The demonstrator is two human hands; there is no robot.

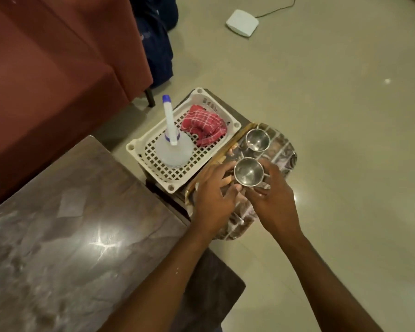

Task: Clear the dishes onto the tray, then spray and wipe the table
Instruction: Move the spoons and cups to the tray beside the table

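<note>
- Near half of tray lying under left hand and right hand; tray pattern blurring into grey-brown patches.
- Fingers of both hands covering lower wall of near cup at tray middle; base touching tray or not, cannot tell.
- Small tan thing showing between left fingers, too small to name.
- Dark stand under tray peeking out only at far corner.
- Table left of tray running off left and bottom edges.
- Sofa beyond it running off left and top edges.
</note>
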